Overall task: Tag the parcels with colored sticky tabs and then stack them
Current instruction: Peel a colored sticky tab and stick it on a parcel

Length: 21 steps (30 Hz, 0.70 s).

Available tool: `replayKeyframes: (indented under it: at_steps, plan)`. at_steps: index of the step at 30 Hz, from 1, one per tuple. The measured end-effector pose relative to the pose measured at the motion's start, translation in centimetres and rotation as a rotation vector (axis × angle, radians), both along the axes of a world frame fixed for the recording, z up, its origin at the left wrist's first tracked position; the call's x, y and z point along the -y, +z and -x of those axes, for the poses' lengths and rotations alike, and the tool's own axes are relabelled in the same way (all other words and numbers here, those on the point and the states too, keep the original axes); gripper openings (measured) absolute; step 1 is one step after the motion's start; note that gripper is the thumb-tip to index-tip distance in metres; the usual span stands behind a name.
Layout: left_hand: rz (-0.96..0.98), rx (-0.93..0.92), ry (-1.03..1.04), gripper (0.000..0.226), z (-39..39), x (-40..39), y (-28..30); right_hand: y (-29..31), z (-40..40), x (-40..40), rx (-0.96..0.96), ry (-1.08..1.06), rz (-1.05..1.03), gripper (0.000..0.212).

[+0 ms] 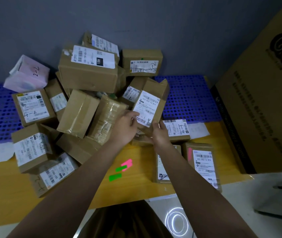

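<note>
A brown parcel with a white shipping label stands tilted at the middle of the pile. My left hand grips its lower left edge, thumb across the label. My right hand holds its lower right corner from below. On the yellow table in front of me lie pink sticky tabs and green sticky tabs. A flat parcel at the right carries a pink tab near its top left corner. Many other cardboard parcels are heaped behind and to the left.
A very large cardboard box stands at the right edge of the table. A blue perforated pallet lies under the pile against the grey wall. A pink soft parcel sits at the far left. Loose white papers lie on the table.
</note>
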<state>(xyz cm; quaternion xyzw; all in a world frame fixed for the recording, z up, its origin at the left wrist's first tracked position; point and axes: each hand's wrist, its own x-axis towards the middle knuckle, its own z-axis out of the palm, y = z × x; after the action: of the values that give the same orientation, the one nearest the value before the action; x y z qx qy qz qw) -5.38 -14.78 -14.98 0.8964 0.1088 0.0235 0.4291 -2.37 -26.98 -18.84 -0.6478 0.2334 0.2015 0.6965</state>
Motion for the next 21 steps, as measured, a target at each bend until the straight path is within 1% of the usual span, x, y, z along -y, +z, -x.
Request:
replayKeyframes:
  at_steps: [2, 3, 4, 6, 7, 8, 10, 13, 14, 16, 19, 21]
  plan:
    - [0.004, 0.021, 0.060, 0.029, -0.1, -0.5, -0.2, 0.5, 0.1, 0.5, -0.040, -0.076, -0.070, 0.030]
    - [0.031, 0.006, 0.073, 0.033, -0.2, -0.7, -0.2, 0.8, 0.3, 0.8, -0.036, -0.105, -0.094, 0.029]
    - [0.087, -0.046, 0.074, 0.041, -0.3, -0.9, -0.2, 1.1, 0.6, 1.0, -0.010, -0.116, -0.101, 0.029]
    - [0.231, -0.137, 0.078, 0.067, -0.5, -1.1, 0.3, 1.5, 1.5, 1.7, 0.114, -0.079, -0.070, 0.033]
    - [0.314, -0.171, 0.082, 0.075, -0.7, -1.2, 0.6, 1.6, 2.0, 2.0, 0.206, -0.035, -0.033, 0.035]
    - [0.405, -0.190, 0.078, 0.077, -0.7, -1.2, 1.2, 1.9, 2.5, 2.3, 0.303, 0.020, 0.011, 0.037]
    - [0.569, -0.197, 0.060, 0.066, -0.6, -1.4, 2.2, 2.3, 3.3, 2.7, 0.445, 0.110, 0.088, 0.043]
    - [0.695, -0.204, 0.047, 0.049, 0.0, -2.0, 3.1, 3.1, 4.1, 2.9, 0.515, 0.143, 0.117, 0.054]
    - [0.713, -0.202, 0.049, 0.043, 0.2, -2.1, 3.4, 3.5, 4.4, 2.9, 0.521, 0.138, 0.125, 0.054]
    - [0.733, -0.204, 0.050, 0.037, 0.7, -2.3, 3.9, 4.0, 4.9, 3.0, 0.525, 0.133, 0.117, 0.049]
    - [0.702, -0.207, 0.057, 0.041, 1.5, -2.6, 4.6, 5.1, 5.3, 2.9, 0.479, 0.134, 0.079, 0.040]
    - [0.681, -0.220, 0.064, 0.046, 2.3, -2.9, 4.7, 6.0, 5.7, 3.2, 0.444, 0.167, 0.115, 0.034]
